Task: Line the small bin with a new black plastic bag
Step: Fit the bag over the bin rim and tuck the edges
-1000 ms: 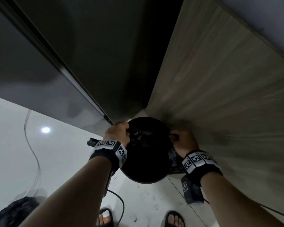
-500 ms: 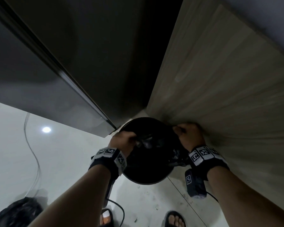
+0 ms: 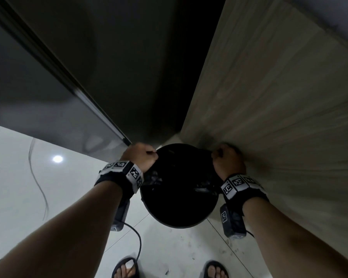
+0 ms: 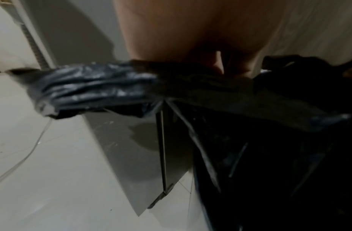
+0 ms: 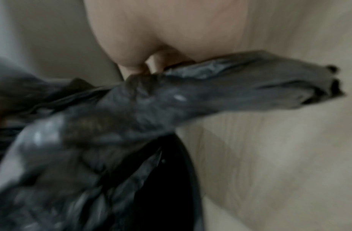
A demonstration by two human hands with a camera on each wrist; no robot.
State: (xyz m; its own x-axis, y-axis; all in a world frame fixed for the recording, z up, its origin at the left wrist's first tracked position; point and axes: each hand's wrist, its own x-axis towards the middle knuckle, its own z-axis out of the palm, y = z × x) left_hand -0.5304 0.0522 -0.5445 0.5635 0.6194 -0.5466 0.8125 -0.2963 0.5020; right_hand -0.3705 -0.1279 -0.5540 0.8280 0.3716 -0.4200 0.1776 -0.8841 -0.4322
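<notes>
A small round black bin (image 3: 180,209) stands on the floor in the corner between a dark panel and a wood-grain wall. A black plastic bag (image 3: 181,173) sits in its mouth, crinkled along both sides. My left hand (image 3: 141,159) grips the bag's edge at the bin's far-left rim. My right hand (image 3: 225,159) grips the edge at the far-right rim. In the left wrist view a bunched strip of the bag (image 4: 96,87) sticks out from under my fingers. In the right wrist view a gathered fold of the bag (image 5: 220,87) juts out, blurred.
A dark cabinet panel (image 3: 113,73) rises behind the bin, and a wood-grain wall (image 3: 279,109) on the right stands close against my right hand. White floor tiles (image 3: 14,177) carry a thin cable (image 3: 38,183). My sandalled feet (image 3: 125,269) stand just in front of the bin.
Both hands have moved outward and toward the far side of the rim, spreading the bag's mouth wider. The left hand went from over the opening to the far-left rim.
</notes>
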